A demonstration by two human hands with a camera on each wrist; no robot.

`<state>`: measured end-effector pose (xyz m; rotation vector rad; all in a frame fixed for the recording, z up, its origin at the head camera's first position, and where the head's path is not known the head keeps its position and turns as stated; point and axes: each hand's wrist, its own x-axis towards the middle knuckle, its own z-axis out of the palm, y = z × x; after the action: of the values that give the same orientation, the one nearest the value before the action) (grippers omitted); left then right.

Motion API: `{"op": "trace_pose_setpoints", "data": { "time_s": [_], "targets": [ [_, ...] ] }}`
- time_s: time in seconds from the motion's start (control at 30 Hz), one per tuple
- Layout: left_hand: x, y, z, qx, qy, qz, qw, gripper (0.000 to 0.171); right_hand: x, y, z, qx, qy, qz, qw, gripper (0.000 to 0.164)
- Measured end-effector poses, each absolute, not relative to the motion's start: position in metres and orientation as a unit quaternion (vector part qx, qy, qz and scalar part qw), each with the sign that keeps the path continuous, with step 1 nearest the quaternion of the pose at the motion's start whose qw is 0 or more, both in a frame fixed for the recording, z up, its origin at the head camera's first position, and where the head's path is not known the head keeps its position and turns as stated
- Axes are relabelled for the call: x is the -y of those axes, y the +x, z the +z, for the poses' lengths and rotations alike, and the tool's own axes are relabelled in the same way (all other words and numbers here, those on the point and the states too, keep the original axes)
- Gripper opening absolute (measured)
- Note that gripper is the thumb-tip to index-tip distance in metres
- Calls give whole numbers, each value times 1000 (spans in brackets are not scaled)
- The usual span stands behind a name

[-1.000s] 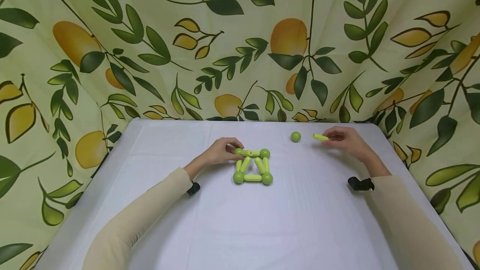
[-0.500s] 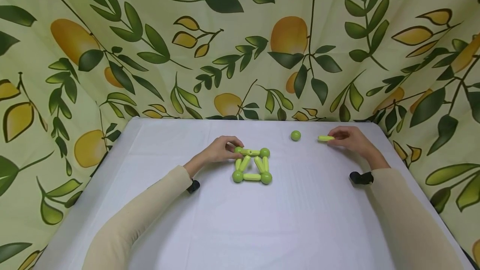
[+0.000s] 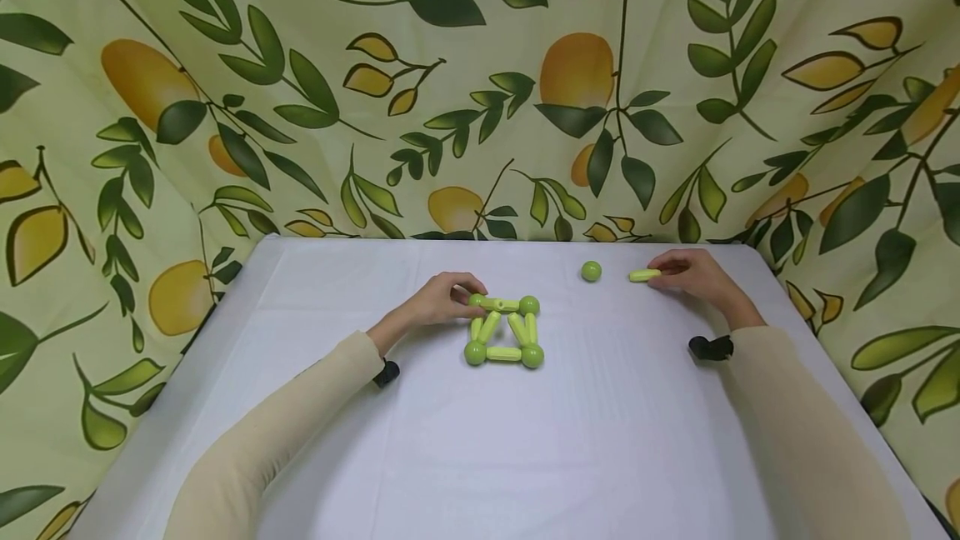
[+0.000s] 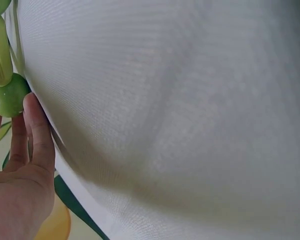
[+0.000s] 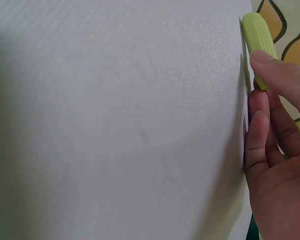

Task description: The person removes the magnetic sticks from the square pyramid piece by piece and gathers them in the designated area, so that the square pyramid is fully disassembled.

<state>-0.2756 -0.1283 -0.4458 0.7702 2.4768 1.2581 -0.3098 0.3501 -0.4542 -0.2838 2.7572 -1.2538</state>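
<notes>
Pale green, the rod (image 3: 643, 275) is poking out of the right hand (image 3: 692, 273), whose thumb and fingers are pinching one end of it; whether it is resting on the cloth (image 3: 585, 440) or hanging just above, the views are not telling. Near its bare end, to the left, a ball (image 3: 591, 271) is lying alone. Well apart from the right hand, the left hand (image 3: 438, 300) is holding thumb and fingers about the far-left corner ball (image 4: 11, 97) of the frame (image 3: 489, 327), which is standing on the cloth with two slanting rods (image 3: 518, 328) leaning inward, their upper ends seemingly joined to nothing. The step in hand looks like managing the rod while steadying the frame. To do this well, the person should be keeping the left grip light and motionless, since a tug at one corner could be twisting those slanting rods out of line. The right fingers should be staying on the end they are pinching, leaving the other end uncovered, and guiding the rod slowly so that it is not knocking the ball away. Compared with half a second ago, the right hand and rod are sitting slightly farther left, nearer the ball, while the left hand and frame are keeping their places.
</notes>
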Motion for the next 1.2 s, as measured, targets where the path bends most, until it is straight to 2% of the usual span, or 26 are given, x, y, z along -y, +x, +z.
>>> {"op": "trace_pose_setpoints", "data": {
  "time_s": [0.47, 0.83, 1.2],
  "targets": [
    [128, -275, -446, -853, 261, 433, 130, 28, -352, -310, -455, -898, -81, -428, 56, 37],
    [128, -274, -446, -859, 252, 424, 138, 29, -355, -297, -449, -868, -101, -485, 13, 42],
    [128, -274, -447, -857, 263, 423, 133, 29, -323, -290, -445, -831, -169, -531, 16, 38]
  ]
}}
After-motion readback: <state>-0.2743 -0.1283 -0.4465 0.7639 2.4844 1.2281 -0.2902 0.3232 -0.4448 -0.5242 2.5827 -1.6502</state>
